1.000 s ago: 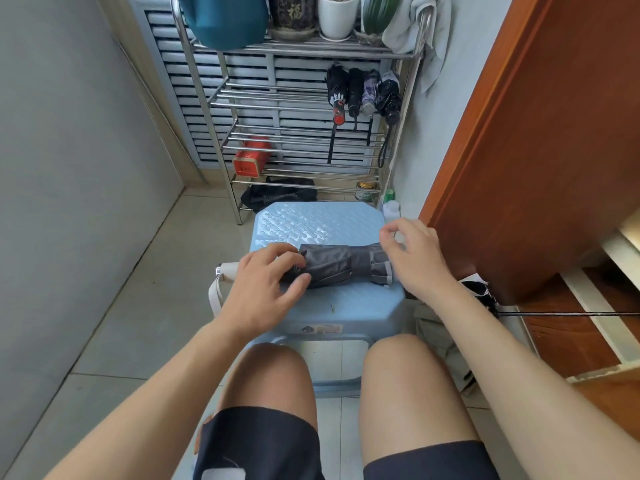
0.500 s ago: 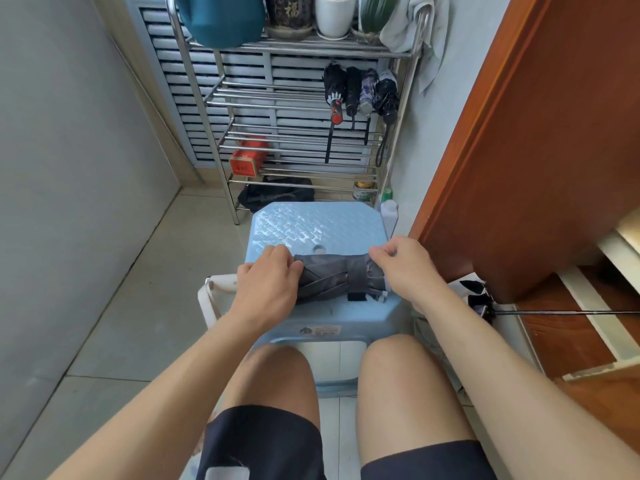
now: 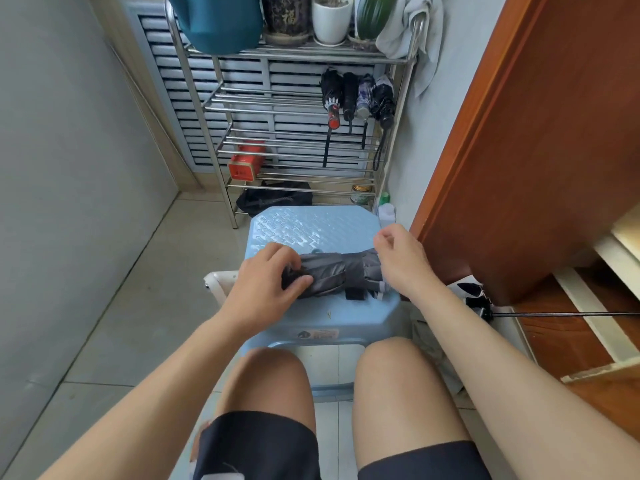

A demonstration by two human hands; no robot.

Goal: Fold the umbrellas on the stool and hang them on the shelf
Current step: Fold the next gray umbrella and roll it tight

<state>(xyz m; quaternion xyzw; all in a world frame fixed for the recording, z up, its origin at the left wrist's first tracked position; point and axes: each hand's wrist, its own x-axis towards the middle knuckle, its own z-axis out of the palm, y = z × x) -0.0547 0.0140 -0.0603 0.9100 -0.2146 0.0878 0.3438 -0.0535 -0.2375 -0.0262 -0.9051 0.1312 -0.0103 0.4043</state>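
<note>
A grey folded umbrella lies crosswise on the light blue stool, with a dark strap wrapped round it near its right end. Its white handle sticks out past the stool's left edge. My left hand grips the umbrella's left end, thumb on the front. My right hand sits at the right end with curled fingers raised above the fabric; whether they pinch it is unclear. Several folded umbrellas hang at the right of the metal shelf. Another umbrella lies on the floor at the right.
A wooden door stands close on the right and a grey wall on the left. The shelf carries pots, a teal bag, a towel and a red box; a black bag lies beneath. My knees are against the stool's front.
My left hand has shifted onto the umbrella's left end. The strap now lies wrapped round the bundle. My right hand's fingers have lifted off the right end.
</note>
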